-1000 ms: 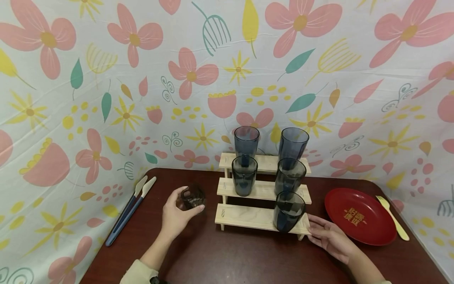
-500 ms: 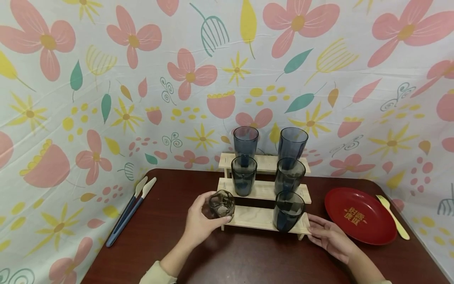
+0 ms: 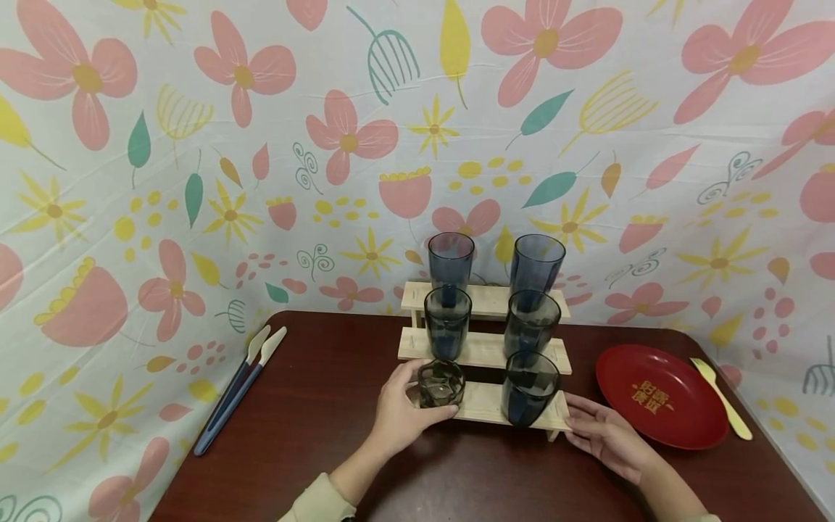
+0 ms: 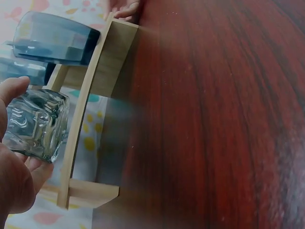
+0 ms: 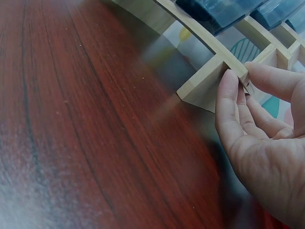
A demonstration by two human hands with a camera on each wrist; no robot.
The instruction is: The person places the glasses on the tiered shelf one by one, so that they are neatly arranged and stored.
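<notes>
My left hand (image 3: pixel 401 413) grips a short, dark clear glass (image 3: pixel 441 386) with a thick faceted base. In the left wrist view the glass (image 4: pixel 38 126) is just above the lowest board, with a narrow gap under its base. The three-tier wooden rack (image 3: pixel 481 410) carries several upright tinted tumblers, two on each upper tier. One tumbler (image 3: pixel 530 391) stands at the right of the lowest board. My right hand (image 3: pixel 607 438) pinches that board's right end between thumb and fingers, seen closely on the rack (image 5: pixel 202 86) in the right wrist view.
A red plate (image 3: pixel 685 420) with gold characters lies right of the rack, beside a pale yellow fork (image 3: pixel 720 399). Two blue-handled knives (image 3: pixel 241 391) lie near the left table edge. A floral cloth (image 3: pixel 261 167) hangs behind the dark wooden table (image 3: pixel 313 406).
My left hand has carried the glass rightward from beside the rack to over the left part of the lowest board. The right hand has stayed on the board's end.
</notes>
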